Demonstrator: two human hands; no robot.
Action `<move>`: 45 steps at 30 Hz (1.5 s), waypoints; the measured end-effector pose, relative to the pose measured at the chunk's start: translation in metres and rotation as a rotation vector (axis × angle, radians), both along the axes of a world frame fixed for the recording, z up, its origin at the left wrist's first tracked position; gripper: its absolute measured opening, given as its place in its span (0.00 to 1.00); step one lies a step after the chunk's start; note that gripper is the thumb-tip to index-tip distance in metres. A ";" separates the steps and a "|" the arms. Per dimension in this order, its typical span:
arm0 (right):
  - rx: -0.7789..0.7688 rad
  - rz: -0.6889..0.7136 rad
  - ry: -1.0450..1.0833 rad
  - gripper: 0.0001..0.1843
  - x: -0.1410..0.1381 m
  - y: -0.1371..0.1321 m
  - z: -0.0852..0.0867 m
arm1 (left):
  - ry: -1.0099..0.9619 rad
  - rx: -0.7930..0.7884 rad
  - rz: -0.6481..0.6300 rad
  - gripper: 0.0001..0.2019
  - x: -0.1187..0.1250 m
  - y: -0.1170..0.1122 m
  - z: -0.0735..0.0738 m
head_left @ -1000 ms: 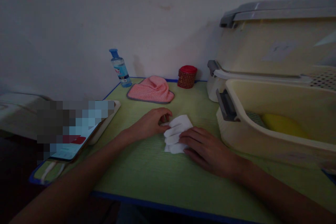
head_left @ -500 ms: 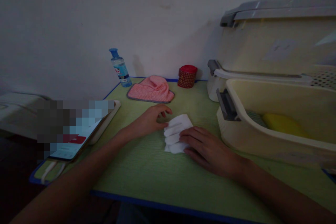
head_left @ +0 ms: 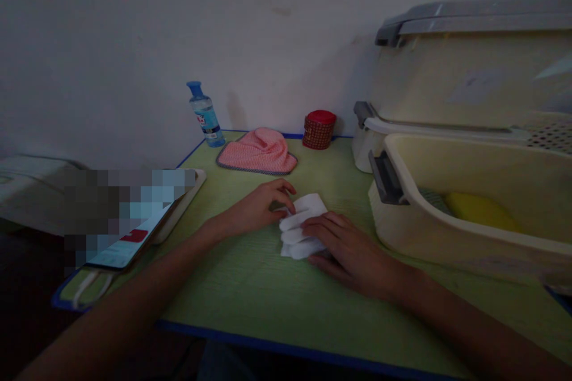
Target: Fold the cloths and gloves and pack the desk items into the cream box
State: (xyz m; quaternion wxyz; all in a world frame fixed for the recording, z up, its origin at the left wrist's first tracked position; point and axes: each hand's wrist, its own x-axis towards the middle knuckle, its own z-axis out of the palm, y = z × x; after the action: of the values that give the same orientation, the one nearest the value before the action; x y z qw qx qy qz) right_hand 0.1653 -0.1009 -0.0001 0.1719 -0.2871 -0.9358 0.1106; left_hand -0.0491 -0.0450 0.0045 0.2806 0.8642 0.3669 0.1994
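Note:
A white cloth (head_left: pixel 313 205) with layered, finger-like folds lies on the green table (head_left: pixel 232 297). My right hand (head_left: pixel 353 253) rests on its right side, fingers over the top folds and thumb along the near edge, gripping it. At the upper left edge is my left hand (head_left: pixel 259 208), its fingers curved and apart. One fingertip of that hand touches the cloth, with the thumb close beside it. Behind my left hand lies a crumpled pink cloth (head_left: pixel 259 152) with a dark checked border.
At the back stand a blue bottle (head_left: pixel 207 119) and a red-lidded woven container (head_left: pixel 319 130). On the right, an open cream bin (head_left: pixel 424 238) holds a yellow item (head_left: pixel 482 211); a lidded box (head_left: pixel 447 71) is behind it. A phone (head_left: pixel 120 256) leans at the left.
My left hand has moved slightly right, and a finger has come down onto the cloth's edge. My right hand has shifted a little to the left over the folds.

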 end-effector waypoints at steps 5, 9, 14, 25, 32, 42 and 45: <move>-0.015 0.012 0.000 0.12 0.001 0.001 -0.001 | -0.008 0.005 -0.053 0.08 -0.001 0.001 -0.002; -0.023 0.014 -0.001 0.13 0.003 0.001 -0.001 | 0.019 0.025 -0.035 0.09 -0.001 0.001 -0.002; -0.023 0.009 -0.026 0.16 0.002 0.001 -0.001 | 0.048 0.036 -0.008 0.10 -0.001 0.001 0.000; -0.006 0.018 -0.067 0.14 0.001 0.001 0.001 | -0.102 0.101 0.069 0.07 0.008 -0.007 0.004; -0.015 0.018 -0.074 0.14 0.001 0.001 0.000 | -0.076 0.063 0.087 0.05 0.014 -0.008 -0.006; 0.009 0.044 -0.096 0.16 0.003 0.002 0.002 | -0.124 0.042 0.031 0.05 0.014 -0.005 -0.016; 0.031 0.055 -0.093 0.16 0.004 0.002 0.001 | -0.128 0.064 -0.019 0.08 0.014 -0.005 -0.019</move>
State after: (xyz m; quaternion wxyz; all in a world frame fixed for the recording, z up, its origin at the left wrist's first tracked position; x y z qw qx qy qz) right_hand 0.1695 -0.0990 0.0007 0.1293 -0.2634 -0.9520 0.0874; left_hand -0.0352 -0.0497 -0.0143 0.2775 0.8618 0.3332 0.2631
